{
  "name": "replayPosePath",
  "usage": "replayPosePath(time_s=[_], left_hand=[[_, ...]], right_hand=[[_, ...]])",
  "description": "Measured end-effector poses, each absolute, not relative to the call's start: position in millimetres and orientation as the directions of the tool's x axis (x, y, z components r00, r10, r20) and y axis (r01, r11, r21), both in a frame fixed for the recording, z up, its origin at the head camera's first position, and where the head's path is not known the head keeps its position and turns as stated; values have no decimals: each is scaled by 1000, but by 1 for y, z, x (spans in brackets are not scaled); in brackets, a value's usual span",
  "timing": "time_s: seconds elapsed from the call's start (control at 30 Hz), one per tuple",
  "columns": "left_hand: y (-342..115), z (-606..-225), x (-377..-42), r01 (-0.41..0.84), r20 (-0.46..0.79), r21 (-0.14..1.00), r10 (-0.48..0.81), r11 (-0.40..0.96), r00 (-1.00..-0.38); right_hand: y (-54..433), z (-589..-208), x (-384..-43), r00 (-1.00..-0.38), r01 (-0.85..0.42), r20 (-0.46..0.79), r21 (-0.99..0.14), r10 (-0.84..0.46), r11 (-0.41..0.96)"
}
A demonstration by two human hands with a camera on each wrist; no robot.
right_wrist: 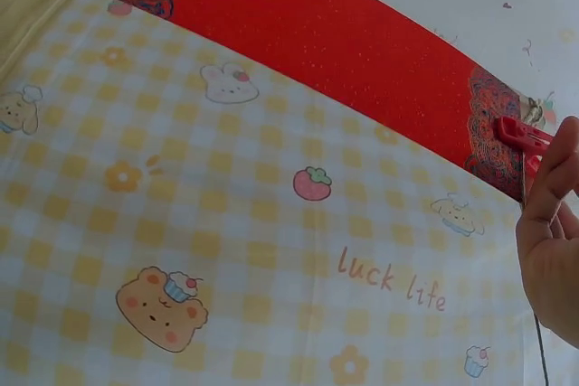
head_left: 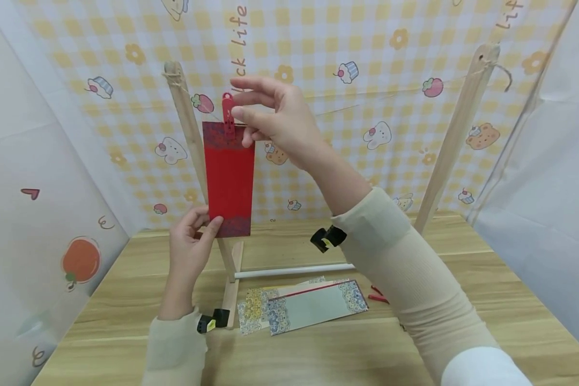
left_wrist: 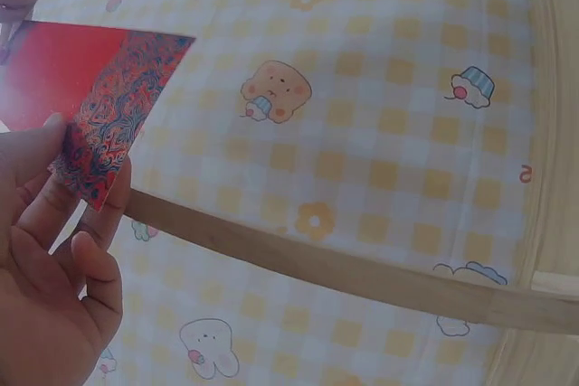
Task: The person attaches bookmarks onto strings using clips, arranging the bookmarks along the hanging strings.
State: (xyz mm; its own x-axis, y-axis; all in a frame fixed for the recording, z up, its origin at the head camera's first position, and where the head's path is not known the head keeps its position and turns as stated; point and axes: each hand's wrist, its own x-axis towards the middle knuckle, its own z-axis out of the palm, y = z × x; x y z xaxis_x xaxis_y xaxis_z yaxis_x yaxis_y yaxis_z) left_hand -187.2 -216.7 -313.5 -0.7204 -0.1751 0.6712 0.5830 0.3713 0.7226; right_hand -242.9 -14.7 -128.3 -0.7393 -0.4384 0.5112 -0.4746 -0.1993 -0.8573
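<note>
A tall red card [head_left: 229,185] with dark patterned bands at both ends hangs upright near the left wooden post. A red clothespin [head_left: 228,117] bites its top edge, at the height of the thin string. My right hand [head_left: 282,115] pinches the clothespin from the right, its index finger reaching above, its lower fingers by the card's top corner. Down at the card's lower left corner, my left hand [head_left: 193,230] holds it with the thumb in front and fingers behind. The patterned lower end [left_wrist: 122,106] shows between thumb and fingers in the left wrist view.
Two wooden posts [head_left: 451,134] carry the string, and a white rod [head_left: 294,271] runs low between them. On the wooden table lie several patterned cards [head_left: 313,306] and red clothespins [head_left: 377,295], partly hidden by the right sleeve. A yellow checked cloth [head_left: 318,177] hangs behind.
</note>
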Motion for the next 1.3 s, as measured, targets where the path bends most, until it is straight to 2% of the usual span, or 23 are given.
replayPosePath(time_s=[0.13,0.37,0.67,0.83,1.13,1.3], left_hand=[[-219,-317,-183,524,627,749,-181,405,-758],[-223,-326,-177,450,574,770,-183,454,-798],[-230,-336,-172,386,511,799,-184,461,-840],[-231,-345,-170,355,476,820,-190,449,-859],[-219,-356,-172,352,460,805,-130,477,-878],[-208,-356,-174,366,453,791,-68,490,-889]], right_hand=[[-9,-130,-240,-708,-511,557,-829,-434,-229],[5,-136,-233,-699,-523,574,-817,-425,-243],[33,-153,-228,-692,-567,589,-801,-418,-190],[53,-172,-229,-682,-609,590,-786,-432,-112],[93,-216,-227,-773,-563,440,-807,-456,176],[115,-237,-226,-806,-521,389,-825,-446,220]])
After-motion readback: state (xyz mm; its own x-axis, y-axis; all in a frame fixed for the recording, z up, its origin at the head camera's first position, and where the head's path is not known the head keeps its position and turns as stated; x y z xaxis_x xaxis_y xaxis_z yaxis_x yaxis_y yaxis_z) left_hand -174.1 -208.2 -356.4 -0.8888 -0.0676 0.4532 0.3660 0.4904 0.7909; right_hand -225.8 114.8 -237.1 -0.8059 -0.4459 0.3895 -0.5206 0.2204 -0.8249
